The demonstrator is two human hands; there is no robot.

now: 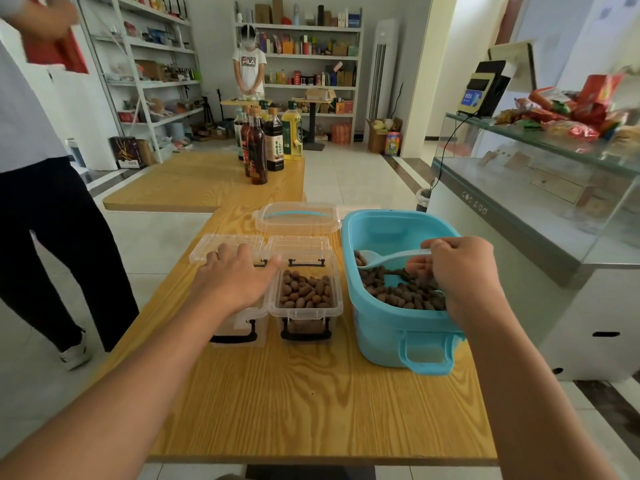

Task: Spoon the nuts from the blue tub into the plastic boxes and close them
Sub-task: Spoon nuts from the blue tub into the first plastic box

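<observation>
Two clear boxes sit before me: my left hand [239,282] lies flat, fingers spread, on the left box [239,327]; the right box [306,299] is full of nuts. My right hand [460,271] pinches the scoop [391,259] inside the blue tub [398,327]. A spare lid [298,218] lies beyond on the wooden surface [311,403].

Two bare forearms, left hand [232,278], right hand [464,271], no sleeves.

This is looking like a small grocery shop. White shelving [304,57] along the walls is holding boxed and bottled goods, a glass display counter [540,174] is carrying snack packets [568,109] beside what may be a payment terminal [485,88], and bottles of oil and sauce [266,140] are standing on a wooden table [194,181].
</observation>
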